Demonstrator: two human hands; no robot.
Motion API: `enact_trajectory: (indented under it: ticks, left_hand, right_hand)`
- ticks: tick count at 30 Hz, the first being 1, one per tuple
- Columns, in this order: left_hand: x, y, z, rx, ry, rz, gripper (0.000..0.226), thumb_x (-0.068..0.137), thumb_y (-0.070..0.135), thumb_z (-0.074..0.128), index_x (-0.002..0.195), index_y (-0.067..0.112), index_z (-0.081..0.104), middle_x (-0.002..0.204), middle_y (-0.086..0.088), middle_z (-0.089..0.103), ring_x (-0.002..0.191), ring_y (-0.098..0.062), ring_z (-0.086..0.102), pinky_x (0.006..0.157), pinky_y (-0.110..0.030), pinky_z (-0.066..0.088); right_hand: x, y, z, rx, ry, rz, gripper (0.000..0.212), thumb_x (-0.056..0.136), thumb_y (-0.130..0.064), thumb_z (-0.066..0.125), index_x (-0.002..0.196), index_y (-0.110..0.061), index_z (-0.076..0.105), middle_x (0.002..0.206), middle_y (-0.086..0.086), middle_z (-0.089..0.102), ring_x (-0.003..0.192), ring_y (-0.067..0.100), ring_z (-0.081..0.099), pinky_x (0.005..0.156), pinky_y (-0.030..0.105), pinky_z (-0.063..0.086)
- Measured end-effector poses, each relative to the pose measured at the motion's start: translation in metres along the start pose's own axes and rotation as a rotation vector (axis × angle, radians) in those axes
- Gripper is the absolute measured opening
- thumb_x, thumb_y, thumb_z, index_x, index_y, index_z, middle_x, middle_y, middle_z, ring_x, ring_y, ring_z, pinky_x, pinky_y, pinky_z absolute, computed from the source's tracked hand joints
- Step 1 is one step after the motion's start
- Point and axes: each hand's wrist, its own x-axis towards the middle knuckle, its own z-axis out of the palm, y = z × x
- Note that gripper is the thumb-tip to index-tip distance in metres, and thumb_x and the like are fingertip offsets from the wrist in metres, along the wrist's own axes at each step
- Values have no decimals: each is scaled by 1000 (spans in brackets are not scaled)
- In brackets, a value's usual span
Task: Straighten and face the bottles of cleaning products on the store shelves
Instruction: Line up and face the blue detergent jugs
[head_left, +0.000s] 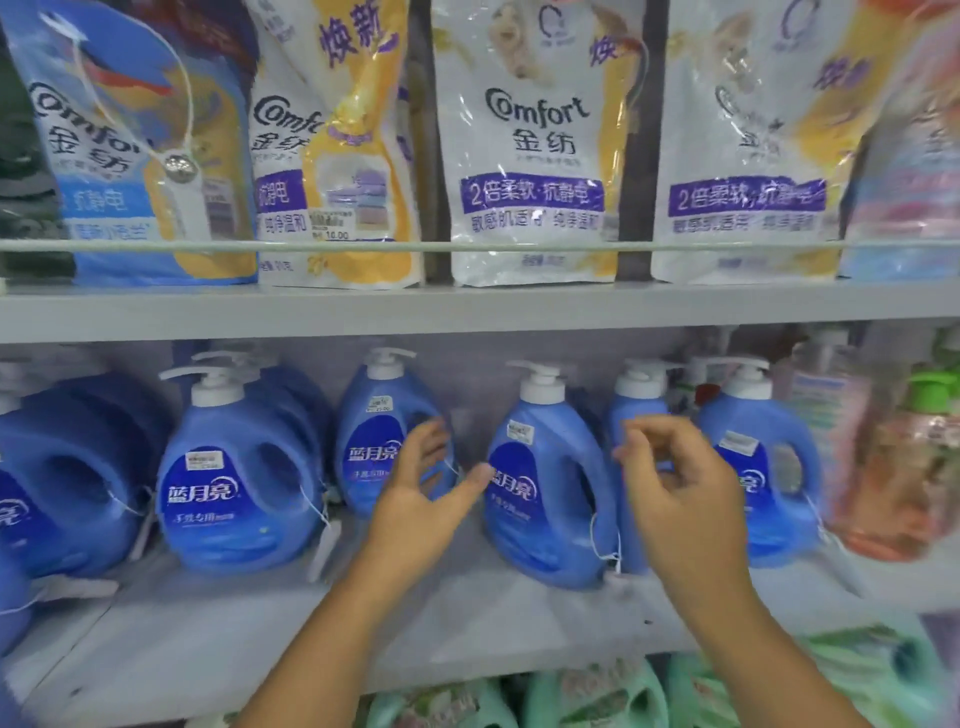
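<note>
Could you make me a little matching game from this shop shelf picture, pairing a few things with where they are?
Things:
1. refill pouches
2. blue pump bottles
3. green-capped bottle
4. left hand

Places:
A. far right of the middle shelf
B. top shelf, behind a rail
C. open, between two blue bottles
D. in a row on the middle shelf

Pairs: 1-B, 2-D, 3-A, 4-C

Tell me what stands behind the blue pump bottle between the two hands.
Behind the blue pump bottle, toward its right, another blue bottle with a white pump shows. Its lower body is covered by the right hand.
</note>
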Motion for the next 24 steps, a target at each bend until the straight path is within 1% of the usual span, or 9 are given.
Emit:
enact_trajectory:
  ticks: [2,5,8,10,12,14,17,21,24]
  left_hand:
    - [16,6,25,83,-99,-21,73,88,26,80,149,29,41,149,7,51,137,-9,50,116,-31,41]
    - [35,10,48,228,-205,-44,87,88,43,78,158,36,29,151,15,48,136,-5,47,112,-27,39]
    - [36,11,56,284,-197,-111,78,79,49,81,144,50,37,136,23,57,124,-7,56,90,-17,44]
    - [26,13,58,261,-90,-90,67,68,55,83,122,60,43,118,31,60,113,0,61,79,-11,44]
    - [11,13,57,292,49,-42,69,59,63,81,117,66,43,116,34,57,107,4,60,79,-9,42]
    - [-4,11,50,389,187,0,87,63,64,83,138,58,38,132,26,50,117,-3,53,89,-18,44]
    - [-22,8,31,437,291,6,102,62,73,76,149,52,28,142,17,41,113,-3,47,83,-23,44]
    - [-43,10,2,431,364,6,100,57,84,66,143,65,20,131,19,38,99,18,52,74,-15,44]
    - [-51,12,-22,451,389,9,91,61,82,66,137,68,19,122,20,38,98,34,43,66,-8,39]
  right_hand:
    - [29,19,-23,-101,72,26,5,92,-34,64,95,-37,64,94,-9,71,81,4,66,76,21,53]
    - [60,49,-24,-161,-93,96,25,91,-30,74,113,-32,62,119,2,67,96,1,64,85,9,47]
    - [80,64,-13,-31,-279,194,62,89,-31,79,143,-24,49,131,-13,58,120,10,54,95,8,41]
    - [90,66,-7,-12,-366,198,55,89,-27,79,135,-30,48,120,-20,58,117,9,52,83,0,36]
    - [93,67,-4,-36,-395,200,47,89,-26,78,128,-30,51,123,-9,62,116,15,57,89,12,39]
    - [86,62,-6,-58,-393,209,41,90,-29,76,124,-26,55,123,-2,64,115,20,60,93,26,43]
    - [69,53,-10,-80,-413,229,42,89,-41,74,123,-31,51,116,-8,59,106,14,56,85,27,40]
    - [43,38,-4,-133,-434,111,59,90,-55,67,135,-24,46,127,-3,52,120,18,48,96,32,41]
    - [21,23,13,-292,-444,-33,86,82,-79,46,142,-18,42,138,6,47,132,28,39,108,41,37]
